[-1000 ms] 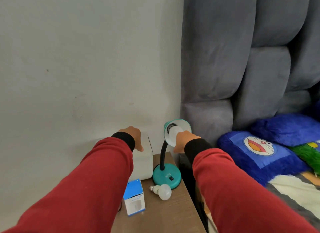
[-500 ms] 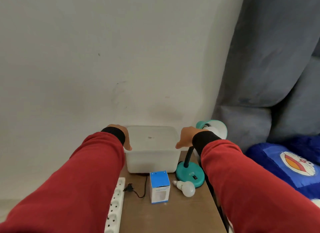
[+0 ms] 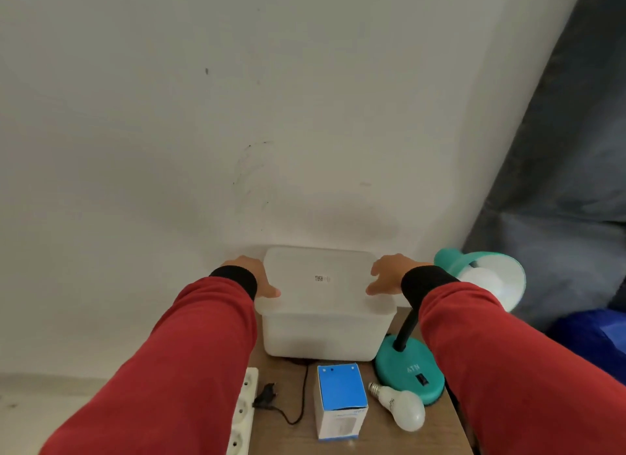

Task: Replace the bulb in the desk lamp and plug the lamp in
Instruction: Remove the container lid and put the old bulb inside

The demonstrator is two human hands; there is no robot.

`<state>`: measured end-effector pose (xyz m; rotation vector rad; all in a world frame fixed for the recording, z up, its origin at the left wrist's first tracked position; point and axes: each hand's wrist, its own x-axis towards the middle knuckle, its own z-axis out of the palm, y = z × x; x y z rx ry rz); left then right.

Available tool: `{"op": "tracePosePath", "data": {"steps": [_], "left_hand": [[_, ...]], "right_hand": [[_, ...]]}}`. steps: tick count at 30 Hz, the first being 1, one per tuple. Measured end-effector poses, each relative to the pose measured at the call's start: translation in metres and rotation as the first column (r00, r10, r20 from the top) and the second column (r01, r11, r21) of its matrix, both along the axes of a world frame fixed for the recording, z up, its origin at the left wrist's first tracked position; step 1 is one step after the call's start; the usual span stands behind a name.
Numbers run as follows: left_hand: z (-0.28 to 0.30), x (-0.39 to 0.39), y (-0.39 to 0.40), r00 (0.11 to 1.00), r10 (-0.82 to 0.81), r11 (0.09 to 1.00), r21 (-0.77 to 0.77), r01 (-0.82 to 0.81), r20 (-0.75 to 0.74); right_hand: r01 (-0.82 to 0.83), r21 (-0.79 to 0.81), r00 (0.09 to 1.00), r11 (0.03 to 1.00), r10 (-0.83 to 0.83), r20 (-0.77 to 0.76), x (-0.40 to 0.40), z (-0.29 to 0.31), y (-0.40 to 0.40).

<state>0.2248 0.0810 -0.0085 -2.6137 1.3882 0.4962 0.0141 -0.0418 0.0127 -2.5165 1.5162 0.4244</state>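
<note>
A teal desk lamp (image 3: pixel 410 376) stands at the right of a small wooden table (image 3: pixel 288 437), with a white bulb (image 3: pixel 484 281) in its shade. A loose white bulb (image 3: pixel 403 409) lies in front of the lamp base, beside a blue and white bulb box (image 3: pixel 340 400). The lamp's black plug (image 3: pixel 266 392) lies unplugged next to a white power strip (image 3: pixel 244 410). My left hand (image 3: pixel 254 278) and my right hand (image 3: pixel 389 275) grip the two sides of a translucent white lidded container (image 3: pixel 321 322) at the back of the table.
A pale wall stands directly behind the table. A grey padded headboard (image 3: pixel 559 183) and a blue cushion (image 3: pixel 589 336) are at the right. The table's left edge runs beside the power strip.
My right hand left the lamp's bulb and went to the container's right side. My view swung left, bringing the whole container, plug and power strip into sight.
</note>
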Motion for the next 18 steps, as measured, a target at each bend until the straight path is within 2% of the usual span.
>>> {"op": "tracePosePath", "data": {"steps": [4,11,18], "left_hand": [[-0.021,0.005,-0.018,0.997,-0.01,0.999,-0.036,0.007,-0.078],[-0.035,0.011,-0.029,0.989,-0.069,0.997,-0.044,0.064,-0.131],[-0.034,0.013,-0.03,0.986,-0.079,0.995,-0.066,0.07,-0.145]], "right_hand": [[0.042,0.037,0.998,0.998,-0.044,0.046,0.002,-0.023,-0.016],[0.069,0.106,0.989,0.992,-0.082,0.123,0.009,-0.044,-0.031],[0.075,0.078,0.985,0.994,-0.086,0.147,0.007,-0.042,-0.03]]}}
